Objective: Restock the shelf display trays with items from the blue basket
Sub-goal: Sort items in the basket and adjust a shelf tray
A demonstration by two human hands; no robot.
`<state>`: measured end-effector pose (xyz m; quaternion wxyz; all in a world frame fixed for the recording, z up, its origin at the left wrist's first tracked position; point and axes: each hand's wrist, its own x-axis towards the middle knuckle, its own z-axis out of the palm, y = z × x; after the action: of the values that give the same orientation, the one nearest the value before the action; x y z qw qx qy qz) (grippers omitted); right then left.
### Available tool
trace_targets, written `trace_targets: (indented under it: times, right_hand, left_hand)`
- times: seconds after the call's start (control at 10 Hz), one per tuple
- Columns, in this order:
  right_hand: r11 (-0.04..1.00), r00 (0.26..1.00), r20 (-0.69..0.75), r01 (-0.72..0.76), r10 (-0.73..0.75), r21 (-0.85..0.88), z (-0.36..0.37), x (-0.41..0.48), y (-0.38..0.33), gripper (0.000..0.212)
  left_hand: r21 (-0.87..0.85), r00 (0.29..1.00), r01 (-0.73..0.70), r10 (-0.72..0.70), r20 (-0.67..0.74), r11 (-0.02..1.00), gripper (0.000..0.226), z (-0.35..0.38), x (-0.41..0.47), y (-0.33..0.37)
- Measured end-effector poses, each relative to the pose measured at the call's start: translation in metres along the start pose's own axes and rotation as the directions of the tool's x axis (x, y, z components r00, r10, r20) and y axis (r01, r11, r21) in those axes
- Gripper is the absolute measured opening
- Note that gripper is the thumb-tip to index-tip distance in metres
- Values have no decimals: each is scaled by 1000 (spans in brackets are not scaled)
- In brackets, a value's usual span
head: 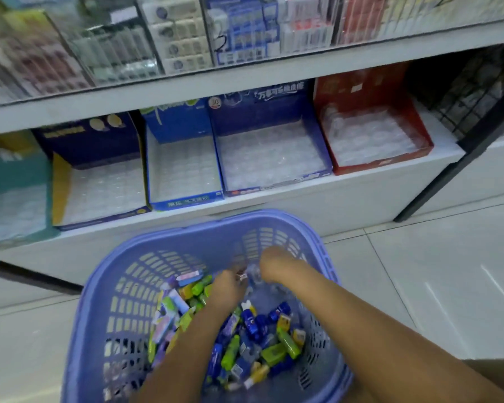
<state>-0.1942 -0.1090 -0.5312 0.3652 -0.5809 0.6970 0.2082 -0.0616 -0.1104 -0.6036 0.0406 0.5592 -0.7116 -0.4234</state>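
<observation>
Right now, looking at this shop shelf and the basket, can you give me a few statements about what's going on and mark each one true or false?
1. Both hands are down inside the blue basket. True: the left hand and right hand reach into it.
2. The red display tray is packed full of items. False: only its clear plastic insert shows, with no items in it.
3. The basket stands on the floor in front of the shelf. True.
4. The basket holds nothing but blue items. False: the small packaged items are green, yellow, blue and purple.
5. The blue basket sits on the upper shelf. False: it is below the bottom shelf, on the tiled floor.
</observation>
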Motion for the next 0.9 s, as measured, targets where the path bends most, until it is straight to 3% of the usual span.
trace_targets:
  times: [0.2,0.3,0.4,0.5,0.6,0.8,0.9]
  right_hand:
    - [905,954,-76,-247,290,345,63,48,7,44]
    - [866,932,-171,-212,318,453,82,63,13,37]
    - [897,933,-151,-257,327,361,93,70,17,31]
    - [886,926,-195,-224,324,406,102,77,20,30]
    - [882,911,-157,-309,382,355,103,79,20,28]
    - [833,910,-90,-326,404,447,81,71,2,27]
    - [812,959,40,-259,281,522,50,49,-1,29]
  left_hand:
    - [-122,999,13,-9,37,992,34,27,32,-11]
    - [-223,995,104,-100,29,969,36,41,46,-11]
    - [-285,979,200,-200,28,937,34,52,54,-14]
    - [-340,968,245,-249,32,908,32,57,59,-17]
    - [-397,951,303,-300,70,867,29,53,60,-20]
    - [-569,910,402,-380,164,717,16,28,46,-26]
    - [-709,903,417,-350,250,569,17,6,31,-17]
